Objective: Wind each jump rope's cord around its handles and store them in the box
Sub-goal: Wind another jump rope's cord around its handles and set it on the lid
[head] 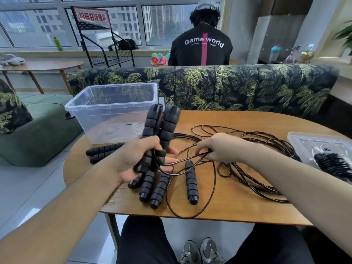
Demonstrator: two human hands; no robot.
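My left hand (137,159) grips a pair of black ribbed jump rope handles (160,126), held upright side by side above the wooden table (238,202). To the right, my right hand (219,147) pinches the thin black cord (188,159) that runs from those handles. Several more black handles (191,181) lie on the table below my left hand, and two more handles (102,151) lie near the box. A tangle of loose cords (247,168) spreads over the table's right half. The clear plastic box (114,109) stands at the table's far left with nothing in it.
A clear lid (312,143) lies at the table's right edge with a wound black rope (333,164) on it. A leaf-patterned sofa back (228,84) runs behind the table. A person in a black shirt (202,46) sits beyond it, facing away. My knees and shoes show below.
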